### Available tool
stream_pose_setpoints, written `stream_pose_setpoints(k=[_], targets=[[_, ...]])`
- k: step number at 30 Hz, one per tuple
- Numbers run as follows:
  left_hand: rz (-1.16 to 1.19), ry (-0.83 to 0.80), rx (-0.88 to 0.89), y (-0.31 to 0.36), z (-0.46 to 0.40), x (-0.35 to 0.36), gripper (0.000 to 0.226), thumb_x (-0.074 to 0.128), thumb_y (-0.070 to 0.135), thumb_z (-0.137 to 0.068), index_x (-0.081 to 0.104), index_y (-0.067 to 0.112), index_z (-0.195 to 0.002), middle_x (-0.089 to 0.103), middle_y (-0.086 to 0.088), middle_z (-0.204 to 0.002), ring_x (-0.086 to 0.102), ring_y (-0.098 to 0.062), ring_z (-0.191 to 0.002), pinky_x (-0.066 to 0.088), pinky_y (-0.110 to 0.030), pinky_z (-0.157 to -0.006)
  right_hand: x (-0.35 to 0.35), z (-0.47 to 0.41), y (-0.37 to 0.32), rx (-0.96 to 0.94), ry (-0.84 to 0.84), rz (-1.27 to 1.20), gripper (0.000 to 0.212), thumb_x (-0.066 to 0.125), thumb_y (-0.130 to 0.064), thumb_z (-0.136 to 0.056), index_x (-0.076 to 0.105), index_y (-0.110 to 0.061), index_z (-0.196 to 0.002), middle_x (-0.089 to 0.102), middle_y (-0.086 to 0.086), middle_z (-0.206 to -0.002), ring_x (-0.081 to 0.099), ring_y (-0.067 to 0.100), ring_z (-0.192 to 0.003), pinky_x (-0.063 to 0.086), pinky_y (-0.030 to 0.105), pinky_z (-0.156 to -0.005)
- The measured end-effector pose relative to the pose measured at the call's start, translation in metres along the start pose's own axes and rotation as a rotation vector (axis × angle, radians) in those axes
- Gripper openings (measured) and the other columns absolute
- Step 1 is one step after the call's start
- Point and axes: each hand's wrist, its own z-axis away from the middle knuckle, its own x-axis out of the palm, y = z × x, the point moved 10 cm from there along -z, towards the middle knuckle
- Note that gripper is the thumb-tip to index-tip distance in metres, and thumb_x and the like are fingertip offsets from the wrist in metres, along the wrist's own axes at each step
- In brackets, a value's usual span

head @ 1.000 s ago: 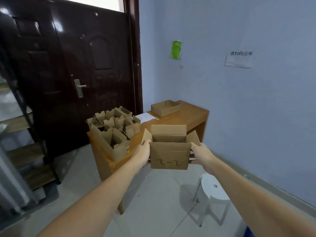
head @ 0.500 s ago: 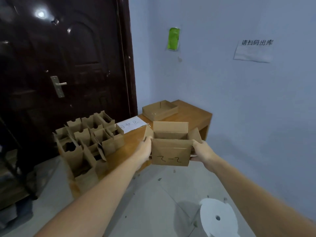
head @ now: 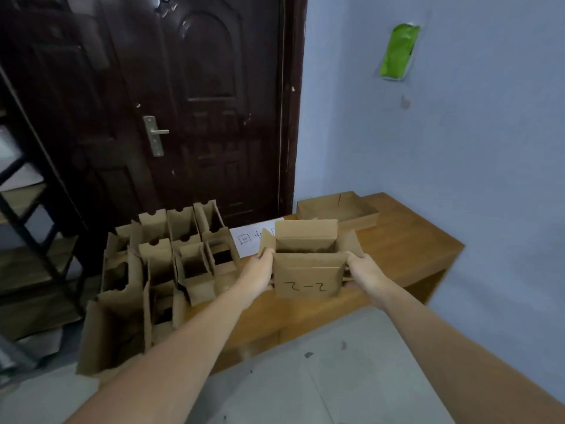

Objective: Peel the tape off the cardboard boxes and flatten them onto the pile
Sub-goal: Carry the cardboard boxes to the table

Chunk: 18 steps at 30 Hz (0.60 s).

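I see a wooden table (head: 406, 249) right of the dark door (head: 171, 102). Over the table, my left hand (head: 258, 272) and right hand (head: 365, 269) grip the open cardboard box (head: 307, 275) by its sides.

At frame centre, the left hand (head: 260, 272) and right hand (head: 365, 269) grip opposite sides of an open brown cardboard box marked "2-2" (head: 307, 275), over a wooden table (head: 403, 246); a cluster of open cardboard boxes (head: 171, 258) stands at left.
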Motion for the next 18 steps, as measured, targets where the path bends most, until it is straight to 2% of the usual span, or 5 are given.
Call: stream_pose_setpoints(k=[4,8,14,16,18], targets=[[-0.019,0.057,-0.007,0.021,-0.071,-0.003,0.024,0.037,0.041,-0.109,0.045,0.032,-0.089,0.059,0.002,-0.097,0.061,-0.018,-0.092,0.053,-0.044,-0.101,0.012,-0.084,-0.016,-0.003,-0.056,0.03,0.031,0.048,-0.025,-0.103,0.061,-0.019,-0.129,0.073,0.004,-0.113,0.071,0.019,-0.098,0.057,0.028,-0.063],[-0.074,0.113,0.006,0.034,-0.135,-0.004,0.026,0.035,0.044,-0.108,0.049,0.032,-0.09,0.062,0.0,-0.102,0.062,-0.022,-0.1,0.054,-0.045,-0.1,0.018,-0.152,-0.023,0.022,-0.068,0.039,0.033,0.049,-0.029,-0.103,0.059,-0.02,-0.133,0.072,0.002,-0.112,0.07,0.017,-0.098,0.057,0.027,-0.064],[-0.12,0.2,-0.008,0.028,-0.218,-0.005,0.02,0.043,0.037,-0.106,0.053,0.034,-0.089,0.064,-0.002,-0.103,0.064,-0.03,-0.108,0.053,-0.051,-0.102,0.027,-0.252,-0.025,0.096,-0.122,0.089,0.05,0.061,-0.039,-0.1,0.049,-0.014,-0.141,0.06,0.002,-0.131,0.06,0.025,-0.121,0.054,0.044,-0.101],[-0.099,0.226,-0.024,0.022,-0.239,-0.003,0.014,0.048,0.027,-0.107,0.061,0.026,-0.101,0.064,0.0,-0.102,0.064,-0.024,-0.103,0.055,-0.047,-0.099,0.036,-0.283,-0.022,0.125,-0.189,0.117,0.057,0.061,-0.038,-0.101,0.042,-0.013,-0.149,0.052,-0.001,-0.137,0.054,0.027,-0.127,0.05,0.046,-0.107],[-0.073,0.257,-0.032,0.015,-0.254,0.0,0.013,0.052,0.017,-0.106,0.057,0.022,-0.118,0.061,0.005,-0.102,0.063,-0.017,-0.099,0.058,-0.038,-0.093,0.046,-0.312,-0.017,0.144,-0.276,0.162,0.055,0.058,-0.035,-0.103,0.041,-0.013,-0.151,0.048,-0.001,-0.135,0.054,0.022,-0.116,0.048,0.045,-0.109]])
